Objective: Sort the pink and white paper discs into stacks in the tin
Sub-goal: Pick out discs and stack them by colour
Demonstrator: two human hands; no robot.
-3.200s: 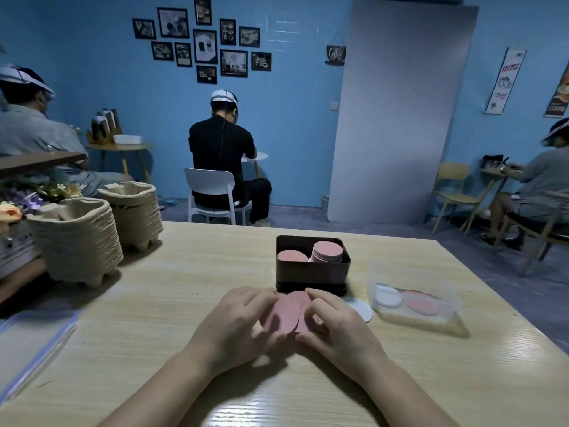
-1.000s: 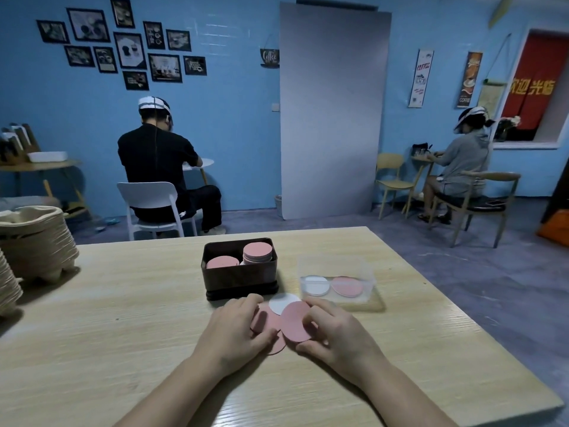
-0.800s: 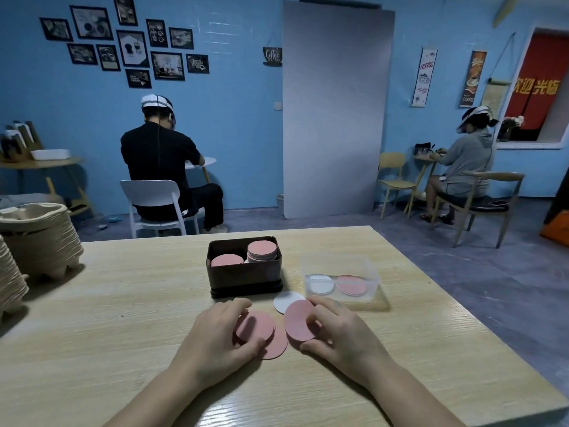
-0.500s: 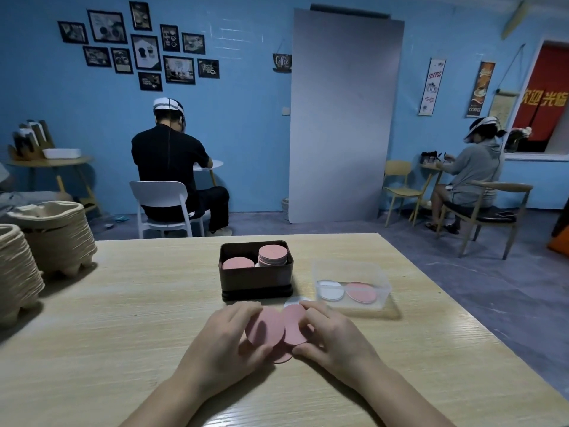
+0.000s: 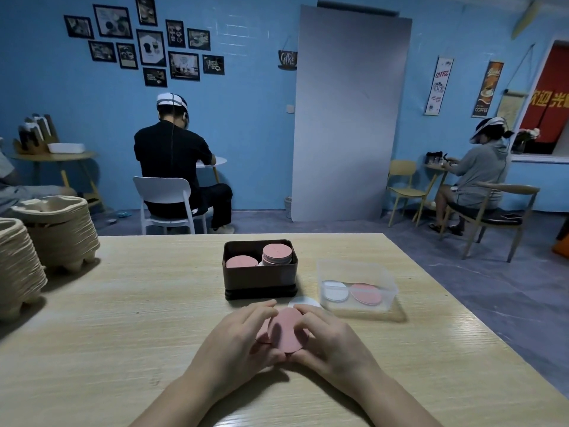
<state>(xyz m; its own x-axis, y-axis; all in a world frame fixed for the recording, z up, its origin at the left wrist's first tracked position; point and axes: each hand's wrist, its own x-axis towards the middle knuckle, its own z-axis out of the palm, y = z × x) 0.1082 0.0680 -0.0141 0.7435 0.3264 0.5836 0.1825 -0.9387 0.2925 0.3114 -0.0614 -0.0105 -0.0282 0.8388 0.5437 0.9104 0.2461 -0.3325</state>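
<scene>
A dark brown tin stands on the wooden table in front of me. Inside it a low pink stack lies on the left and a taller stack topped with pink on the right. Just in front of the tin, my left hand and my right hand together hold a small stack of pink discs, fingers curled around its edges, tilted up off the table. A white disc lies on the table behind my right hand.
A clear plastic tub to the right of the tin holds a white disc and a pink disc. Stacks of pulp trays stand at the table's left. People sit at other tables behind.
The pink discs, spread flat and overlapping on the table a second ago, are now gathered into one stack between both hands and lifted at an angle.
</scene>
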